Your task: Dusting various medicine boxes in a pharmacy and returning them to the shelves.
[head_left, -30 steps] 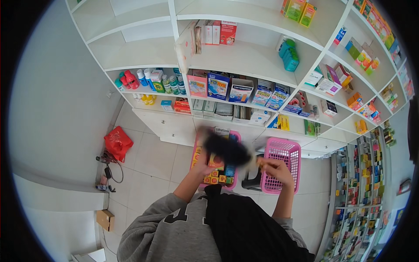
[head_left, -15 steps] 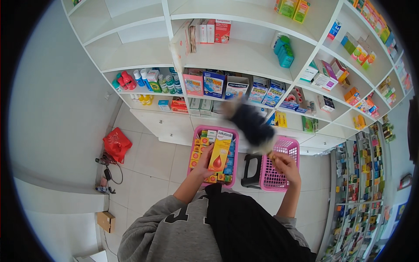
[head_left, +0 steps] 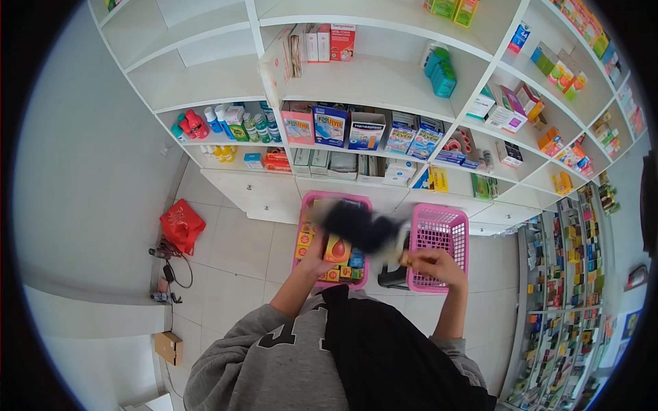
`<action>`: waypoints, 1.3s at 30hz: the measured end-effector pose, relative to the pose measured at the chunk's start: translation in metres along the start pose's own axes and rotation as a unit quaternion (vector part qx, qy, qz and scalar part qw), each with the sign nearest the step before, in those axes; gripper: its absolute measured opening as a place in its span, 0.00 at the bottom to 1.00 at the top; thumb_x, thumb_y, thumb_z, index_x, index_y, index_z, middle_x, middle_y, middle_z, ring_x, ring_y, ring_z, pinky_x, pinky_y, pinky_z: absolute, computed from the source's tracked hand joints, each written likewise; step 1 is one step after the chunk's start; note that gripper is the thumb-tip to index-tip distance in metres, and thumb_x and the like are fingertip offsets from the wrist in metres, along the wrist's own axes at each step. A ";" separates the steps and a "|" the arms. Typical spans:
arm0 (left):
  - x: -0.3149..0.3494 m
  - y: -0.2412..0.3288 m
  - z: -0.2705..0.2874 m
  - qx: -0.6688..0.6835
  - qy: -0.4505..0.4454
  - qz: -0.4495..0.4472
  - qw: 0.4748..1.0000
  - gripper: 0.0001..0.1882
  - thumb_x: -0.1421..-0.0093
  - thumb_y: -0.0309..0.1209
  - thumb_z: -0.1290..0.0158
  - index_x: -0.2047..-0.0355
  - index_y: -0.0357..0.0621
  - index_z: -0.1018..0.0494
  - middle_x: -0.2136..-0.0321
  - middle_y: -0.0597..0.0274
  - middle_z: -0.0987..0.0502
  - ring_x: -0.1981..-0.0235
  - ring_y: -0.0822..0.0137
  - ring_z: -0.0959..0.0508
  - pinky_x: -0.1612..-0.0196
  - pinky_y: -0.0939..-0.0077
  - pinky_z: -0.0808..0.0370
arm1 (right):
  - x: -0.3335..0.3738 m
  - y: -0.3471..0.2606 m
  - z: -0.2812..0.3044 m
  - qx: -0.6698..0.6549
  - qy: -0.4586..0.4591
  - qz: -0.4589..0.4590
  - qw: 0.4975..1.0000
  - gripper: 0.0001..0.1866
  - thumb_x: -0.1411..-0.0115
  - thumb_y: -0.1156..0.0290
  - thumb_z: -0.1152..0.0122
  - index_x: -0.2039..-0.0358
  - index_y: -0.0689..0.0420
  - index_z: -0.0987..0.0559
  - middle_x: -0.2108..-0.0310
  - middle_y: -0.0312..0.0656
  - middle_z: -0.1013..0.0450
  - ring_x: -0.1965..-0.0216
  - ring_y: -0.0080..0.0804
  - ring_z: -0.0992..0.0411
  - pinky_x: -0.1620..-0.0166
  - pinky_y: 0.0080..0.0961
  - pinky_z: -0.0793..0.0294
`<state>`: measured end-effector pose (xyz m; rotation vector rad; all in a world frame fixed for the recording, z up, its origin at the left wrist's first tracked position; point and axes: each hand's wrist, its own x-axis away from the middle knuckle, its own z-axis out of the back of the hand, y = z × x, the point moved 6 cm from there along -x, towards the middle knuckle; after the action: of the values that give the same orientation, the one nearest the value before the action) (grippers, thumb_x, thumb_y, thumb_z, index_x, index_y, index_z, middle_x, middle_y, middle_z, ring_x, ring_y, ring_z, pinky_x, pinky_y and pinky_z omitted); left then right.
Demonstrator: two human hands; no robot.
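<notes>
Your left hand [head_left: 317,255] is low over the left pink basket [head_left: 306,220], which is full of small boxes, and its grip is closed on an orange box [head_left: 337,248] that you hold just above the others. Half a second ago that same box was raised upright over the basket; now it sits lower and closer to the load. Your right hand [head_left: 433,262] is at the near edge of the right pink basket [head_left: 439,248], which looks empty, and its grip is closed on a pale end of a dark thing [head_left: 360,227]. That thing is blurred by motion, so you cannot tell what it is. It has swung: a second ago it lay over the left basket, then it rose toward the shelves, and now it hangs between the two baskets, across the top of the left one. So the dark thing is in mid-move, not yet set down in either basket, while the box stays with the left-hand load. Both baskets stand on the tiled floor [head_left: 233,260] against the foot of the white shelves [head_left: 370,82], with a red bag [head_left: 181,225] well off to your left by the wall.
</notes>
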<state>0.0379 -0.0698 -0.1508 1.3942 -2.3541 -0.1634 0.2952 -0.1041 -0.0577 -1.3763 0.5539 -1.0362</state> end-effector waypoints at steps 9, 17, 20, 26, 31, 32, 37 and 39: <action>0.011 0.000 -0.016 -0.023 -0.048 0.032 0.998 0.24 0.36 0.49 0.59 0.49 0.46 0.34 0.55 0.59 0.26 0.55 0.61 0.25 0.53 0.58 0.26 | 0.021 0.012 0.017 -0.044 0.009 -0.041 0.998 0.17 0.43 0.77 0.40 0.52 0.58 0.23 0.64 0.36 0.23 0.73 0.13 0.32 0.69 0.11 0.32; 0.004 0.003 -0.017 -0.061 -0.060 0.028 0.996 0.26 0.35 0.51 0.62 0.49 0.43 0.34 0.58 0.57 0.25 0.58 0.61 0.23 0.51 0.64 0.27 | 0.023 0.012 0.012 -0.110 0.037 -0.028 0.993 0.17 0.44 0.77 0.38 0.52 0.58 0.23 0.63 0.36 0.23 0.65 0.16 0.29 0.61 0.13 0.29; 0.003 -0.003 -0.030 0.088 -0.141 0.118 0.979 0.25 0.35 0.49 0.60 0.48 0.43 0.34 0.55 0.57 0.26 0.56 0.60 0.24 0.49 0.63 0.28 | 0.019 0.014 0.009 -0.025 0.034 -0.052 0.998 0.17 0.44 0.76 0.38 0.52 0.58 0.23 0.62 0.35 0.23 0.63 0.17 0.29 0.58 0.15 0.29; -0.001 -0.002 -0.004 0.028 -0.020 0.028 0.999 0.28 0.36 0.48 0.58 0.45 0.40 0.37 0.53 0.54 0.27 0.54 0.60 0.25 0.51 0.65 0.27 | 0.010 0.022 0.004 -0.077 0.058 -0.023 0.995 0.17 0.45 0.76 0.37 0.53 0.58 0.22 0.62 0.34 0.23 0.64 0.15 0.30 0.59 0.13 0.30; -0.004 -0.003 -0.012 0.043 -0.119 0.079 0.989 0.27 0.36 0.48 0.59 0.44 0.42 0.38 0.50 0.53 0.29 0.48 0.58 0.29 0.44 0.59 0.33 | 0.015 0.028 0.004 -0.048 0.027 -0.026 0.998 0.16 0.45 0.76 0.37 0.54 0.59 0.22 0.63 0.34 0.23 0.65 0.15 0.29 0.60 0.14 0.29; -0.003 -0.004 -0.027 0.161 -0.212 0.131 0.955 0.27 0.35 0.48 0.59 0.44 0.42 0.38 0.50 0.53 0.30 0.49 0.58 0.28 0.46 0.59 0.30 | 0.015 0.026 0.009 -0.056 0.066 -0.007 0.996 0.16 0.45 0.76 0.37 0.54 0.59 0.22 0.64 0.33 0.23 0.65 0.15 0.29 0.60 0.14 0.29; -0.004 -0.005 -0.015 -0.035 -0.028 0.026 0.999 0.27 0.36 0.50 0.57 0.46 0.42 0.37 0.56 0.57 0.27 0.56 0.62 0.25 0.53 0.68 0.26 | 0.014 0.025 0.007 -0.048 0.017 -0.012 0.999 0.16 0.45 0.75 0.37 0.54 0.59 0.22 0.66 0.32 0.23 0.67 0.16 0.29 0.61 0.15 0.29; -0.005 -0.004 -0.013 -0.003 0.001 0.009 1.000 0.27 0.36 0.48 0.58 0.45 0.41 0.38 0.55 0.57 0.27 0.56 0.64 0.25 0.50 0.69 0.28 | 0.013 0.025 0.015 -0.072 0.077 -0.005 0.994 0.16 0.45 0.76 0.37 0.54 0.59 0.22 0.66 0.32 0.23 0.67 0.17 0.29 0.61 0.15 0.29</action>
<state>0.0482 -0.0662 -0.1415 1.3700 -2.3622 -0.1631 0.3208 -0.1102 -0.0755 -1.4346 0.7481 -1.1353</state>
